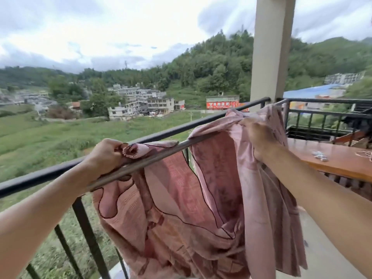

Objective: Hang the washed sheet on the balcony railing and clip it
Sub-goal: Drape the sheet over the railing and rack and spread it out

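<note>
A pink patterned sheet [181,208] with a dark stitched border hangs in folds over a thin metal pole [153,158] that runs just inside the black balcony railing [40,175]. My left hand [104,154] grips a rolled corner of the sheet at the pole. My right hand [259,135] grips a bunched part of the sheet higher up and to the right, near the pole's far end. Most of the cloth droops below the pole between my arms.
A pale concrete pillar [271,57] stands behind the railing on the right. A wooden ledge [332,160] at right carries a few small clips [320,155] and a coil of cord [365,154]. Beyond the rail lie fields, houses and wooded hills.
</note>
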The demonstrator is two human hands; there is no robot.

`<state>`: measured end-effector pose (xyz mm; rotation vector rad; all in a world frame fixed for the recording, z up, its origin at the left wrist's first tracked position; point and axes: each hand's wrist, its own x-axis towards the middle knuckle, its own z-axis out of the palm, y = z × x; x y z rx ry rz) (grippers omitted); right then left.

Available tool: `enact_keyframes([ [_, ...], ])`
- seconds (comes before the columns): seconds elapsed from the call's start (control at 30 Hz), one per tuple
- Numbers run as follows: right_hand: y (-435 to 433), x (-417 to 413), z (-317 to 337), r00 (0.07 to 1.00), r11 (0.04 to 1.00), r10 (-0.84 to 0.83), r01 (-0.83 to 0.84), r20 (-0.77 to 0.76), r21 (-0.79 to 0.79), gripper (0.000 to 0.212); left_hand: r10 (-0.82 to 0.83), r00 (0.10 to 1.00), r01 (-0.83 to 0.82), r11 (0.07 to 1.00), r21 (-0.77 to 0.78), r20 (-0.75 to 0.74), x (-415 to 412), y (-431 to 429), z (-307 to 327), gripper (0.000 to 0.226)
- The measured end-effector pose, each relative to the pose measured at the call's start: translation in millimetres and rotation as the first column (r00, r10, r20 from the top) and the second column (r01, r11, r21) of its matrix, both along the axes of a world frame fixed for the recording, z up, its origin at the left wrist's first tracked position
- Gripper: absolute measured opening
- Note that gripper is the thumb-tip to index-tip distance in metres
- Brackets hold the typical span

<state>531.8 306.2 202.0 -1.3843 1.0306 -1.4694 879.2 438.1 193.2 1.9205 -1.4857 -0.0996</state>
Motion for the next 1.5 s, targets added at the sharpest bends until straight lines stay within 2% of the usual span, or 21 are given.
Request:
enact_keyframes([
  [0.07, 28, 14, 13, 0.994, 0.996, 0.044, -0.035, 0.105, -0.087, 0.021, 0.03, 1.0, -0.03, 1.0, 0.003, -0.003, 10, -5, 7, 0.019],
  [0.1, 39, 21, 15, 0.989, 0.992, 0.069, -0.055, 0.131, -0.111, 0.026, 0.045, 0.999, -0.045, 0.997, 0.057, -0.005, 15, -10, 10, 0.021],
  [0.2, 55, 28, -6, 0.99, 0.992, 0.104, -0.097, 0.093, -0.075, 0.033, -0.065, 0.998, 0.055, 0.936, 0.348, 0.017, 21, -29, 7, 0.032],
  [0.23, 56, 27, -15, 0.991, 0.994, 0.101, -0.098, 0.092, -0.039, 0.031, -0.128, 0.991, 0.105, 0.916, 0.386, 0.033, 19, -39, 6, 0.035],
  [0.3, 60, 18, -34, 0.99, 0.997, 0.071, -0.073, 0.122, 0.012, 0.032, -0.243, 0.967, 0.192, 0.896, 0.4, 0.081, 5, -55, 4, 0.033],
  [0.37, 66, 7, -47, 0.988, 0.997, -0.015, 0.004, 0.153, 0.072, 0.029, -0.317, 0.927, 0.229, 0.903, 0.365, 0.203, -18, -67, 0, 0.032],
  [0.43, 65, -3, -54, 0.982, 0.991, -0.055, 0.031, 0.183, 0.129, 0.014, -0.346, 0.874, 0.24, 0.918, 0.314, 0.342, -38, -89, -10, 0.06],
  [0.5, 72, -11, -52, 0.984, 0.992, -0.057, 0.037, 0.166, 0.122, 0.014, -0.308, 0.836, 0.21, 0.944, 0.254, 0.454, -49, -108, -22, 0.079],
  [0.53, 77, -16, -51, 0.987, 0.994, -0.027, 0.01, 0.16, 0.108, 0.019, -0.274, 0.83, 0.194, 0.959, 0.208, 0.487, -52, -114, -26, 0.074],
  [0.63, 97, -35, -53, 0.989, 0.996, 0.078, -0.084, 0.122, 0.043, 0.044, -0.178, 0.846, 0.214, 0.977, -0.014, 0.503, -60, -131, -45, 0.031],
  [0.7, 102, -42, -58, 0.995, 0.996, 0.074, -0.077, 0.062, 0.05, 0.055, -0.17, 0.855, 0.254, 0.961, -0.11, 0.49, -56, -136, -50, 0.015],
  [0.77, 100, -52, -72, 0.995, 0.989, 0.101, -0.102, 0.018, 0.104, 0.047, -0.197, 0.845, 0.312, 0.937, -0.16, 0.497, -50, -134, -52, 0.004],
  [0.83, 85, -57, -93, 0.979, 0.976, 0.151, -0.127, -0.134, 0.178, 0.024, -0.202, 0.837, 0.342, 0.919, -0.198, 0.508, -42, -131, -51, 0.001],
  [0.9, 67, -58, -122, 0.919, 0.951, 0.217, -0.123, -0.33, 0.283, 0.044, -0.184, 0.841, 0.334, 0.916, -0.222, 0.508, -37, -122, -52, 0.007],
  [1.03, 48, -26, -171, 0.741, 0.93, 0.33, -0.148, -0.585, 0.338, 0.016, -0.14, 0.836, 0.334, 0.897, -0.289, 0.531, -31, -84, -55, 0.017],
  [1.17, 30, 20, -197, 0.476, 0.904, 0.428, -0.204, -0.768, 0.377, 0.014, -0.1, 0.814, 0.285, 0.927, -0.242, 0.573, -22, -41, -58, 0.013],
  [1.23, 31, 47, -200, 0.381, 0.901, 0.429, -0.244, -0.819, 0.359, 0.009, -0.084, 0.804, 0.267, 0.935, -0.231, 0.589, -17, -14, -58, 0.012],
  [1.3, 43, 75, -194, 0.414, 0.896, 0.415, -0.342, -0.81, 0.284, 0.048, -0.097, 0.788, 0.285, 0.932, -0.222, 0.607, -14, 24, -62, 0.01],
  [1.37, 59, 107, -179, 0.528, 0.885, 0.384, -0.445, -0.757, 0.138, 0.078, -0.088, 0.785, 0.272, 0.938, -0.214, 0.613, -7, 55, -66, 0.013],
  [1.43, 75, 135, -162, 0.643, 0.872, 0.338, -0.489, -0.687, -0.028, 0.083, -0.065, 0.782, 0.238, 0.951, -0.2, 0.62, 3, 79, -70, 0.026],
  [1.5, 92, 161, -147, 0.726, 0.875, 0.223, -0.444, -0.651, -0.195, 0.082, -0.043, 0.779, 0.208, 0.959, -0.194, 0.626, 16, 104, -72, 0.034],
])
